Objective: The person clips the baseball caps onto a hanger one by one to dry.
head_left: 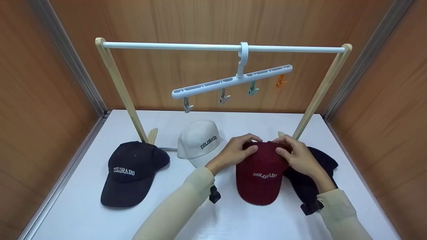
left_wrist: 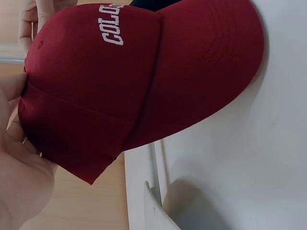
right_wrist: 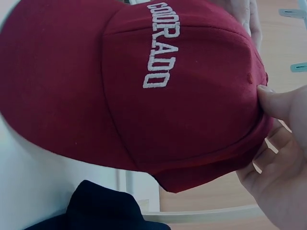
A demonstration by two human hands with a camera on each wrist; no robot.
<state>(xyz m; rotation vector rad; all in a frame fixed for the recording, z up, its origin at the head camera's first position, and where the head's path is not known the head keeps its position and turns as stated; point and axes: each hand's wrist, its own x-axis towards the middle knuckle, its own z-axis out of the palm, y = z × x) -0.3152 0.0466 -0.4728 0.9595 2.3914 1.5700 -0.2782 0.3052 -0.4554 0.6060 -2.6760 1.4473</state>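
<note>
Both hands hold a dark red baseball cap (head_left: 261, 166) by its crown, brim pointing down toward the front of the table. "COLORADO" is stitched in white above the brim. My left hand (head_left: 236, 151) pinches the crown's left side, thumb in front and fingers behind. On the opposite side my right hand (head_left: 299, 156) grips it the same way, thumb showing in the right wrist view against the red cloth (right_wrist: 216, 110). Behind the right forearm lies a dark navy cap (head_left: 322, 160), partly covered. A white cap (head_left: 198, 140) sits behind my left hand.
A black cap (head_left: 133, 170) lies at the left. Over the table (head_left: 80, 186) stands a wooden-legged rack with a white rail (head_left: 173, 46). From it hangs a tilted light blue hanger (head_left: 213, 85) with several clips, among them an orange clip (head_left: 281, 81). Wooden walls close in the sides and back.
</note>
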